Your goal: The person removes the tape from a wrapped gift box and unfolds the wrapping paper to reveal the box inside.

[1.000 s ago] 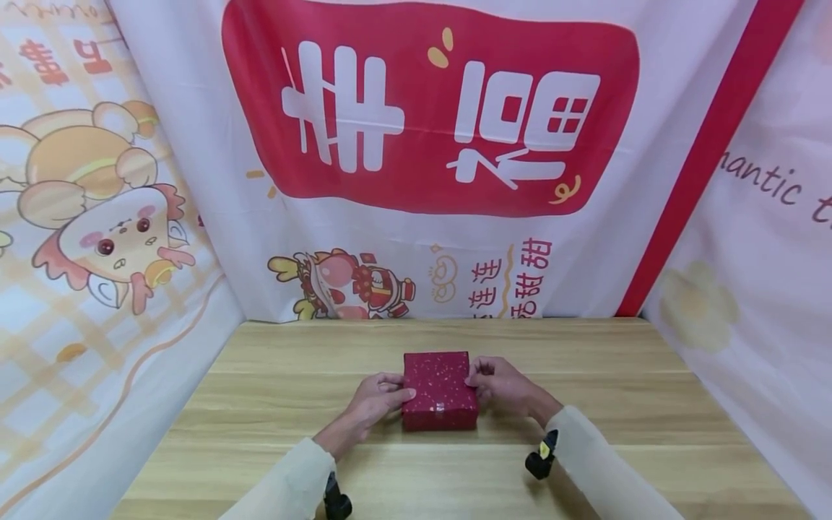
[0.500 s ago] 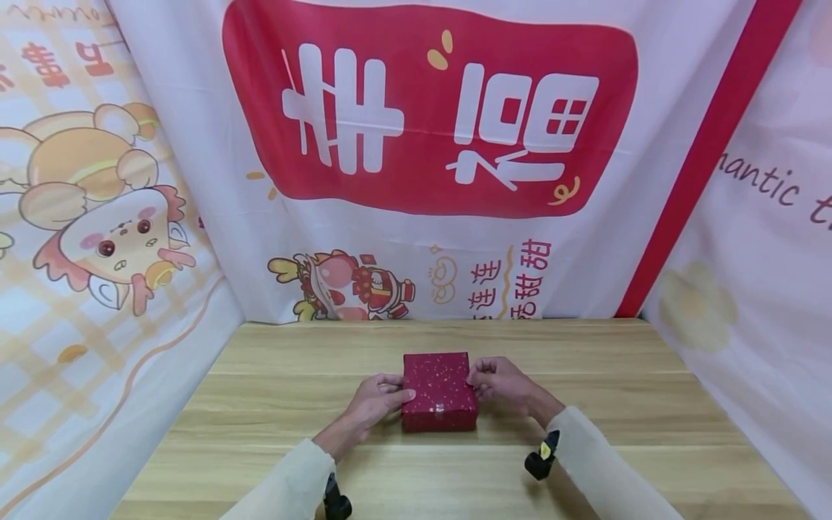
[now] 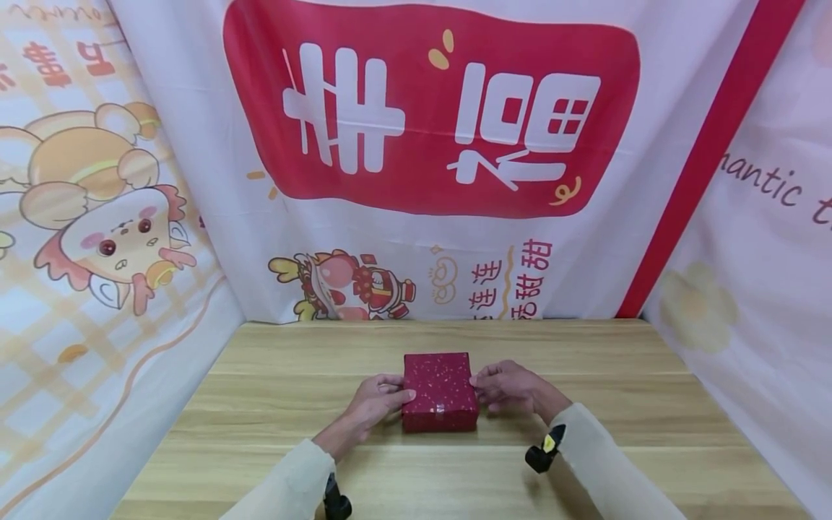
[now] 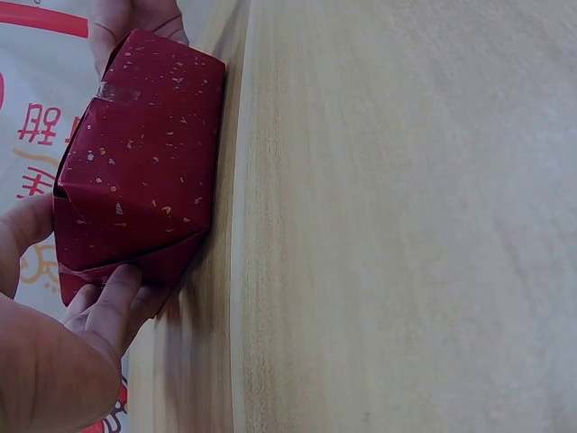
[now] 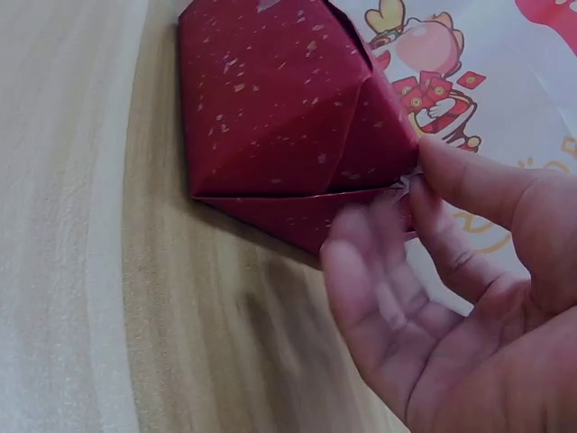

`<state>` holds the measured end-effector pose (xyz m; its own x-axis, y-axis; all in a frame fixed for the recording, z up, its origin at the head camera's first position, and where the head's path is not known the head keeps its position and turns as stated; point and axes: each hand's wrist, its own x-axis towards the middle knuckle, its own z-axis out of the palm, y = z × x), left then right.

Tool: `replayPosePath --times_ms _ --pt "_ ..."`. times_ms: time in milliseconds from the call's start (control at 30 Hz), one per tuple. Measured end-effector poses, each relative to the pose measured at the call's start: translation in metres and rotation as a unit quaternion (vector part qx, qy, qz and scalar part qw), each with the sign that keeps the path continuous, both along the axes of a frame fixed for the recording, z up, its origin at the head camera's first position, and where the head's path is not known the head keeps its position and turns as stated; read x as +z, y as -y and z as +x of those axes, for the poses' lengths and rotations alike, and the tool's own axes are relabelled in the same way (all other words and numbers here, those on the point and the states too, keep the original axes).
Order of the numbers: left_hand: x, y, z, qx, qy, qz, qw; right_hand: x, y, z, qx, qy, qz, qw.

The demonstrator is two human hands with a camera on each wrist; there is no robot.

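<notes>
A box wrapped in speckled dark red paper point(image 3: 439, 383) lies on the wooden table, with a strip of clear tape point(image 3: 440, 410) on its near side. My left hand point(image 3: 372, 404) holds its left end, thumb at the top edge and fingers against the folded paper point(image 4: 135, 244). At the opposite end is my right hand point(image 3: 516, 391). In the right wrist view its thumb and forefinger pinch a small shiny bit of clear tape point(image 5: 403, 183) at the fold. The other fingers point(image 5: 347, 262) are curled and blurred beside the end flap.
The wooden table point(image 3: 292, 361) reaches back to a white cloth wall point(image 3: 227, 217) with a red printed panel. Printed cloths also hang at left and right. Black wrist cameras sit on both light sleeves point(image 3: 598, 455).
My right hand has shifted slightly to the right and its fingers have spread lower along the box's end. The left hand and the box have stayed in place.
</notes>
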<state>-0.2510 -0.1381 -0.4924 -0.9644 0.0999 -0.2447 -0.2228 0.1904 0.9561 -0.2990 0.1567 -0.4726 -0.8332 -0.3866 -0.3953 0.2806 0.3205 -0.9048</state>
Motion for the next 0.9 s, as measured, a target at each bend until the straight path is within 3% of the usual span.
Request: replayPosePath --times_ms 267,900 --pt "0.0 0.001 0.0 -0.002 0.002 -0.004 1.0 0.003 -0.001 0.001 0.002 0.017 -0.006 1.0" --pt "0.0 0.001 0.002 0.0 0.0 -0.006 1.0 -0.006 -0.01 -0.002 0.032 0.009 -0.047 0.998"
